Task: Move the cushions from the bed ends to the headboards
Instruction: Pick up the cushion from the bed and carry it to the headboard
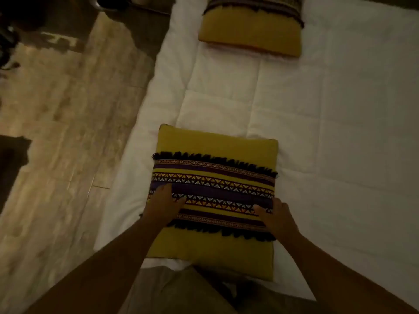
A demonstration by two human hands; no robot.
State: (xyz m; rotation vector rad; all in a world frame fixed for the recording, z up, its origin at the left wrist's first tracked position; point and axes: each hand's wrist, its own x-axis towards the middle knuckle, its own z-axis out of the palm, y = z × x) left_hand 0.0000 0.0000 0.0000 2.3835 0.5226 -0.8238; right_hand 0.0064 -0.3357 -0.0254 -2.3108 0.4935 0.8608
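A yellow cushion (217, 146) with a purple patterned band and black fringes lies on the white bed (340, 132), near its lower left edge. My left hand (162, 206) grips the cushion's left side, thumb on top of the band. On the cushion's right side my right hand (277, 219) holds it the same way. A second yellow cushion (249, 32) of the same pattern lies farther up the bed, at the top of the view, apart from both hands.
Wooden floor (68, 132) runs along the left of the bed. Dark furniture shapes (13, 159) sit at the far left and the top left corner. The white quilt stretches bare to the right of both cushions.
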